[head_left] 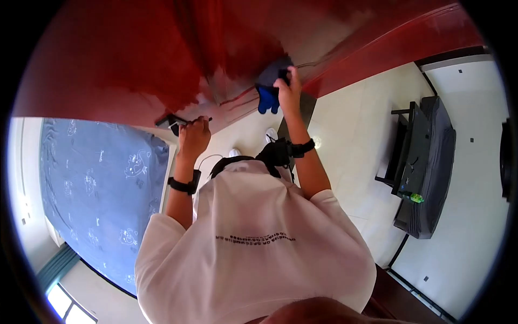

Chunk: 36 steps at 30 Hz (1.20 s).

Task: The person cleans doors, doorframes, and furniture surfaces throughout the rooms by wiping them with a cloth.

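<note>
1. Red, glossy, flat-faced furniture [135, 59] spreads beyond both hands, streaked with reflections.
2. Left hand [195, 136]: its fingers curl around a slim black-and-pale-grey bar-like tool [171, 122], which juts out to the hand's left, near the furniture's edge.
3. Right hand [290, 94]: thumb and fingers bend to grip a soft-looking dark-grey and bright-blue piece [267, 100] just left of that hand; I cannot tell whether it touches the red face.
4. Behind each hand, a black band circles the wrist.
5. Well left of the left hand lies a bed under a blue, white-patterned fabric sheet [102, 183].
6. Well right of the right hand stand a black-framed table [404, 156], bearing a green plastic bottle [415, 197], and a dark-grey sofa [440, 162].
</note>
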Motion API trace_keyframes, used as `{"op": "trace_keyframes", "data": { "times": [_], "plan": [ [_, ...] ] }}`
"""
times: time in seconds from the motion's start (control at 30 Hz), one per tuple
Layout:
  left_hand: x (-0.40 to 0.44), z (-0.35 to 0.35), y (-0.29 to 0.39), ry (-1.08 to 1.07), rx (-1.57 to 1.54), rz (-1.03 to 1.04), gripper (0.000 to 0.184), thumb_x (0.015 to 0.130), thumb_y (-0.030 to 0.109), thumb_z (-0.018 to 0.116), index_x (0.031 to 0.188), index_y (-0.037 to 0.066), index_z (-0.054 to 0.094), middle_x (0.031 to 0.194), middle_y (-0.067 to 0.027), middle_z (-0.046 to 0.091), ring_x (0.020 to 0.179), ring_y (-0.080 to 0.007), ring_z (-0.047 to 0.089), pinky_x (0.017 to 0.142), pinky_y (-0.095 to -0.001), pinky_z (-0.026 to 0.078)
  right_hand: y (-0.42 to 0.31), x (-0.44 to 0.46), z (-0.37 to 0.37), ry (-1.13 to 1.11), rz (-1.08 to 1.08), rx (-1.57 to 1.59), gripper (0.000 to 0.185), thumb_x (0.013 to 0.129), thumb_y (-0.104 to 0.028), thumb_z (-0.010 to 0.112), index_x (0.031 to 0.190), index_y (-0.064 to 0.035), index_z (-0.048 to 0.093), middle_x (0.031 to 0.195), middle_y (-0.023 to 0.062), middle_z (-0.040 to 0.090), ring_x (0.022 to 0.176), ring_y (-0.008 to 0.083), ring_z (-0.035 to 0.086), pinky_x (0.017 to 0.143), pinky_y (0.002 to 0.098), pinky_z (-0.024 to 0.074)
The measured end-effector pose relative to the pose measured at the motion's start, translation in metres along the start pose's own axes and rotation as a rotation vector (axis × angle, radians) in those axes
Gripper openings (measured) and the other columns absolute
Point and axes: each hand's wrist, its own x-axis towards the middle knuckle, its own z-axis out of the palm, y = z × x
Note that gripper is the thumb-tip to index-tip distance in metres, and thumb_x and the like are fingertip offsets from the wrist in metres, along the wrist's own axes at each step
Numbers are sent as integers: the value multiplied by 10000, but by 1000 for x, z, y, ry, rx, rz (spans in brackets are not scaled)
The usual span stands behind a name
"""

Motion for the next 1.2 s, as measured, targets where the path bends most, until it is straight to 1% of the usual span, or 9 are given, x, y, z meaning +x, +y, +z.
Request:
{"op": "trace_keyframes", "data": {
  "times": [0.13,0.23,0.47,0.57,0.67,0.83,1.0,1.1,1.2],
  "plan": [
    [5,-1,-4,37,18,47,228,944,196,476,918,55,654,790,-173,676,712,-342,655,696,-483,484,-56,6,25,7,-144,-43,297,861,-202,648,1051,-4,535,836,139,633,782,264,629,728,363,486],
    [10,7,-10,211,8,76,223,912,218,526,799,69,646,713,-139,664,688,-326,644,679,-473,462,-26,3,52,28,-376,-286,266,884,-272,654,942,-35,548,804,208,639,748,404,635,628,433,499],
    [19,1,-17,174,-71,-10,240,908,228,514,811,65,660,759,-157,672,766,-328,646,737,-471,443,77,-40,52,-304,-41,-628,287,885,-293,642,976,-38,547,917,179,666,825,395,643,687,471,511],
    [34,3,-29,169,-72,-2,244,913,244,501,851,77,668,804,-139,687,803,-319,651,749,-471,443,62,-30,51,-157,-374,-442,384,908,-266,619,1187,-21,523,969,235,609,894,409,600,751,463,499],
    [35,-3,-26,130,-141,-24,246,916,270,493,877,101,667,834,-102,701,816,-311,656,752,-453,456,-6,-1,37,-188,-486,-527,363,889,-252,647,1158,-32,541,896,193,563,825,384,552,745,462,497],
    [53,-3,-29,83,-130,-171,270,926,297,476,868,106,657,800,-127,690,784,-328,662,749,-485,463,-3,56,18,-97,-824,-679,364,786,-245,736,1096,-134,581,875,119,520,805,329,539,562,408,514],
    [61,-17,-13,105,-52,-244,377,938,402,461,860,107,681,821,-152,693,822,-336,666,787,-464,480,95,91,-82,-189,-677,-976,282,772,-296,734,980,-182,581,900,107,529,862,325,568,577,422,536],
    [75,-33,-25,-311,-67,-326,583,893,621,446,982,118,729,881,-140,709,917,-333,666,873,-421,482,128,123,-131,-69,-579,-770,292,785,-235,709,1026,-114,597,917,150,533,868,370,556,674,480,498],
    [95,-39,-21,-564,-145,-540,565,896,605,460,1071,126,703,958,-111,717,963,-309,666,886,-396,487,91,179,-162,40,-784,-601,360,785,-202,688,1087,-31,590,925,197,527,847,381,545,669,470,462]
  ]
}}
